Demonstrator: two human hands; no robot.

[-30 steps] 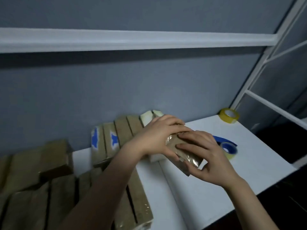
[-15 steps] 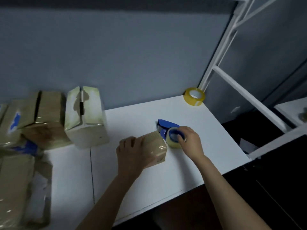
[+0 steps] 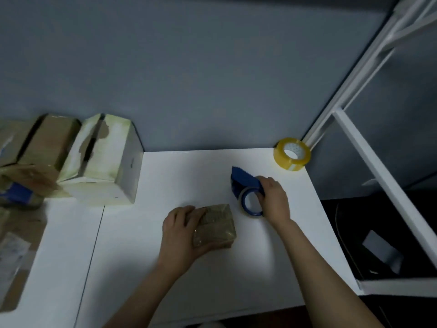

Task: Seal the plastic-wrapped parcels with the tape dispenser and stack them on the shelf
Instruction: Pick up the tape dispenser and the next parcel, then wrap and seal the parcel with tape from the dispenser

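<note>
The white table (image 3: pixel 189 280) is now filling most of the view, where a second ago the wall and an upper shelf were taking up that space; the person is looking down at the work. The finished parcels (image 3: pixel 45 143) and the pale box (image 3: pixel 106 162) are sitting at the far left against the wall, well apart from the hands.

The parcel (image 3: pixel 217 226), which both hands were holding up in the air a second ago, is now lying on the table near the middle. The left hand (image 3: pixel 179 230) is holding it down, fingers curled over its top left edge and thumb wrapping its near side.

The right hand (image 3: pixel 274 197) has let go of the parcel and is now gripping the tape dispenser (image 3: pixel 243 183) just beside the parcel's right end, fingers curled round the blue body above the roll. Whether the dispenser is resting on the table or already lifting off it, I cannot tell.

A spare tape roll (image 3: pixel 292 154) is sitting untouched in the far right corner.

For the task, this is looking like the switch from positioning to sealing: the parcel is being steadied, the tool is in hand, and no tape is yet showing on the wrap. Stacking is coming after that.
</note>
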